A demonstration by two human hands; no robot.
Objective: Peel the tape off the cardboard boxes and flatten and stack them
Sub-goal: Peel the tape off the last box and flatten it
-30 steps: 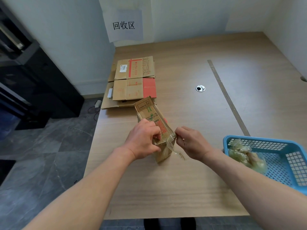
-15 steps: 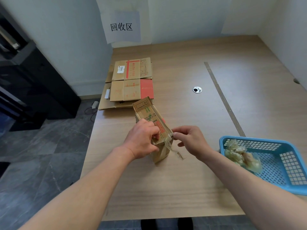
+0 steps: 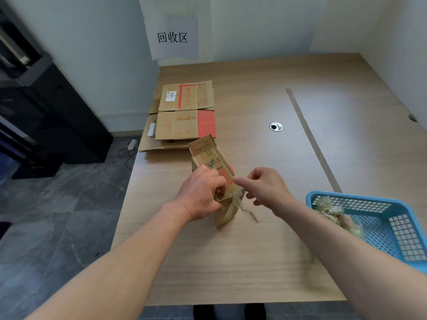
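Note:
A small brown cardboard box (image 3: 208, 155) with green and red print stands tilted on the wooden table (image 3: 231, 262), its far flap open. My left hand (image 3: 201, 195) grips its near end from the left. My right hand (image 3: 265, 188) is just right of the box, index finger stretched out and touching the box's top edge, the other fingers loosely curled. A strip of clear tape (image 3: 247, 210) hangs loose from the box's near corner down to the table. A stack of flattened cardboard boxes (image 3: 184, 112) lies at the table's far left.
A blue plastic basket (image 3: 346, 197) at the right edge holds a wad of peeled tape (image 3: 330, 209). A cable hole (image 3: 275, 126) and a seam strip (image 3: 309, 139) mark the tabletop. A paper sign (image 3: 173, 38) hangs on the wall; a black cabinet (image 3: 46, 112) stands left.
My right hand let go of the tape strip it was pulling and moved up to the box's top edge with the index finger out. The left hand kept its grip.

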